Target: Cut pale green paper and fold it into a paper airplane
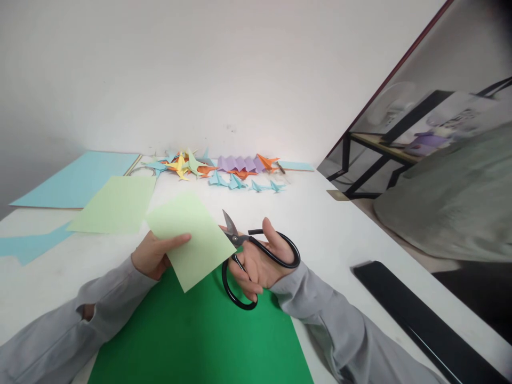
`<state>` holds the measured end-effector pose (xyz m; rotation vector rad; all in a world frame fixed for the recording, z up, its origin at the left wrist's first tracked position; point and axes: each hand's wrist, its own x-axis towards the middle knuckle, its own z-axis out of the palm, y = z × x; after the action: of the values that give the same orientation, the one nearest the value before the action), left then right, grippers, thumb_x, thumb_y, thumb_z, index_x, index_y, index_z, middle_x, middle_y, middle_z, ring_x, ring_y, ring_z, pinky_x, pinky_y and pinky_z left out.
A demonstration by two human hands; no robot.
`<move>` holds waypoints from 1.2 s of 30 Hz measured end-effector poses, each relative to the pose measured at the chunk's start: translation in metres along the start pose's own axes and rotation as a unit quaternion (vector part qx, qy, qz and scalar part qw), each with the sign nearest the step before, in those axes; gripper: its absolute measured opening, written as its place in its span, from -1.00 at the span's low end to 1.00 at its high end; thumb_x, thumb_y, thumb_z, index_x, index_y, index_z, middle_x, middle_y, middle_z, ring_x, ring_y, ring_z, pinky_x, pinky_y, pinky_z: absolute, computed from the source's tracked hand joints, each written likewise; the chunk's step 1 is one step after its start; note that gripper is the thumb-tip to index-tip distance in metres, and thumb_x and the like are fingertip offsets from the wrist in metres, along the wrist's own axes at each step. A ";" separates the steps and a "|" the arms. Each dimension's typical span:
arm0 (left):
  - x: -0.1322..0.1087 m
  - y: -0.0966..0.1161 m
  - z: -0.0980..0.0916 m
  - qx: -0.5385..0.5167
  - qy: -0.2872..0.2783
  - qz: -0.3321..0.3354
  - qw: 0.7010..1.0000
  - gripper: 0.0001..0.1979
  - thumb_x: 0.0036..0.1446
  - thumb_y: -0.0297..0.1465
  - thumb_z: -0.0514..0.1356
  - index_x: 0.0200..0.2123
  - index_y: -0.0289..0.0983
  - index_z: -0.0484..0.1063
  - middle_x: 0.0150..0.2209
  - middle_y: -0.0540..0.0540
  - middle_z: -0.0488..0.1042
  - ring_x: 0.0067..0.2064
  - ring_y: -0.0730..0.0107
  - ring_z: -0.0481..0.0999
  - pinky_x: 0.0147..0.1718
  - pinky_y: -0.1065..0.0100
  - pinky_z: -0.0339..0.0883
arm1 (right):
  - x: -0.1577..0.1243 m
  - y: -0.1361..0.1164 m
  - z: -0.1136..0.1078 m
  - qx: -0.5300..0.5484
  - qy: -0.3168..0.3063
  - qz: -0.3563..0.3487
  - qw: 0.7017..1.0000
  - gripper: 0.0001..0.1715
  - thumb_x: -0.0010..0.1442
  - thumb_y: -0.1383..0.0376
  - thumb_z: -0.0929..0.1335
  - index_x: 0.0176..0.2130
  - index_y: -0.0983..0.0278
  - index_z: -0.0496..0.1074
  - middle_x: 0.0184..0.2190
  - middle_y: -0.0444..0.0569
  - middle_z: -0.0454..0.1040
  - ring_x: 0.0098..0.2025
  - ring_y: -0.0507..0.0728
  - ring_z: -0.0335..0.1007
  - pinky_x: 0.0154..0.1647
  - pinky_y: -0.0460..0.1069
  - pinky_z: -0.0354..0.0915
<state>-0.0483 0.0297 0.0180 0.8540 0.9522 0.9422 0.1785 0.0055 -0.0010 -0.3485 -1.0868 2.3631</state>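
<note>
My left hand (154,255) pinches a pale green sheet of paper (196,250) by its left side, thumb on top and the other fingers beneath. In my right hand (264,261) is a pair of scissors (294,250) with black looped handles. Their blades are spread apart at the right corner of the sheet; one blade points up and away, while the other is partly hidden by the paper. Whether the blades touch the sheet I cannot tell. Below both hands lies a large green sheet (200,341) on the white table (320,229).
Folded paper figures (188,164) in several colours sit by the wall, with a purple pleated strip (240,163). Pale green paper (116,205) and blue sheets (76,178) lie at left. A long black bar (424,325) rests at right, and a shelf (384,146) stands beyond.
</note>
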 end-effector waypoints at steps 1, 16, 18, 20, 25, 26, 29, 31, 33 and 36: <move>0.000 0.000 0.001 -0.008 0.005 0.003 1.000 -0.44 -0.18 -0.37 0.37 -0.03 -0.26 0.41 -0.16 -0.19 0.56 -0.15 -0.06 0.54 -0.33 0.16 0.53 | 0.000 0.000 0.000 0.001 -0.002 -0.003 1.000 0.04 -0.05 -0.26 -0.37 0.25 0.14 -0.31 -0.50 -0.12 0.40 -0.66 0.06 0.25 -0.61 -0.03 0.09; -0.001 0.001 0.003 -0.052 -0.058 -0.058 0.995 -0.39 -0.02 -0.37 0.27 0.14 -0.27 0.26 -0.07 -0.25 0.51 -0.11 -0.03 0.53 -0.24 0.15 0.50 | 0.001 0.002 0.004 -0.012 0.014 0.000 1.000 0.09 -0.07 -0.26 -0.39 0.26 0.17 -0.28 -0.52 -0.12 0.40 -0.67 0.07 0.24 -0.58 0.01 0.13; 0.000 0.001 0.004 -0.054 -0.055 -0.051 0.996 -0.39 -0.02 -0.37 0.27 0.14 -0.26 0.26 -0.08 -0.24 0.52 -0.12 -0.03 0.53 -0.25 0.16 0.51 | 0.002 0.002 0.004 -0.011 0.018 -0.006 1.000 0.09 -0.07 -0.27 -0.38 0.26 0.15 -0.27 -0.52 -0.13 0.40 -0.67 0.06 0.23 -0.58 0.00 0.13; 0.000 0.001 0.005 -0.053 -0.048 -0.042 0.997 -0.39 -0.03 -0.37 0.28 0.13 -0.25 0.27 -0.08 -0.23 0.52 -0.13 -0.03 0.54 -0.25 0.17 0.52 | 0.003 0.002 0.004 -0.005 0.024 -0.011 1.000 0.09 -0.08 -0.27 -0.38 0.26 0.13 -0.28 -0.52 -0.14 0.40 -0.68 0.05 0.21 -0.59 0.00 0.14; 0.000 0.001 0.006 -0.050 -0.031 -0.037 0.998 -0.37 -0.03 -0.37 0.28 0.15 -0.22 0.25 -0.05 -0.21 0.50 -0.11 -0.02 0.53 -0.23 0.17 0.52 | 0.006 0.002 0.007 0.002 0.035 -0.033 0.999 0.12 -0.11 -0.27 -0.40 0.27 0.13 -0.29 -0.53 -0.13 0.40 -0.68 0.05 0.20 -0.61 0.00 0.13; -0.001 0.002 0.006 -0.048 -0.028 -0.036 0.998 -0.37 -0.03 -0.37 0.28 0.15 -0.22 0.24 -0.05 -0.21 0.51 -0.11 -0.02 0.53 -0.23 0.17 0.52 | 0.006 0.002 0.008 0.001 0.039 -0.035 0.999 0.12 -0.11 -0.27 -0.40 0.27 0.13 -0.28 -0.53 -0.14 0.40 -0.69 0.04 0.19 -0.61 0.00 0.13; -0.001 0.003 0.006 -0.040 -0.026 -0.034 0.998 -0.38 -0.03 -0.37 0.28 0.14 -0.25 0.26 -0.07 -0.22 0.52 -0.11 -0.03 0.53 -0.23 0.17 0.52 | 0.005 0.001 0.008 -0.004 0.054 -0.028 0.998 0.11 -0.10 -0.26 -0.41 0.27 0.14 -0.28 -0.55 -0.16 0.39 -0.69 0.03 0.16 -0.61 -0.01 0.11; -0.002 0.004 0.006 -0.037 -0.026 -0.025 0.999 -0.38 -0.04 -0.38 0.28 0.14 -0.25 0.26 -0.07 -0.21 0.52 -0.11 -0.02 0.53 -0.22 0.16 0.52 | 0.004 0.001 0.007 -0.003 0.047 -0.024 0.999 0.11 -0.09 -0.26 -0.40 0.26 0.15 -0.27 -0.55 -0.16 0.38 -0.69 0.03 0.16 -0.61 -0.02 0.10; -0.002 0.004 0.005 -0.039 -0.027 -0.013 0.999 -0.36 -0.05 -0.39 0.29 0.14 -0.24 0.25 -0.07 -0.21 0.52 -0.10 -0.02 0.52 -0.22 0.14 0.51 | 0.003 0.002 0.004 0.004 0.018 -0.022 1.000 0.10 -0.08 -0.29 -0.37 0.26 0.14 -0.26 -0.54 -0.17 0.37 -0.69 0.03 0.16 -0.61 -0.03 0.09; -0.002 0.002 0.004 -0.044 -0.038 -0.009 0.998 -0.35 -0.05 -0.40 0.30 0.15 -0.24 0.24 -0.08 -0.22 0.52 -0.09 -0.03 0.51 -0.22 0.14 0.51 | 0.001 0.004 0.000 0.018 -0.032 -0.019 0.999 0.08 -0.08 -0.32 -0.32 0.25 0.12 -0.26 -0.52 -0.16 0.38 -0.68 0.03 0.18 -0.61 -0.05 0.08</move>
<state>-0.0455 0.0279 0.0214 0.8012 0.8465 0.9239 0.1765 0.0038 -0.0036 -0.2381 -1.0694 2.3717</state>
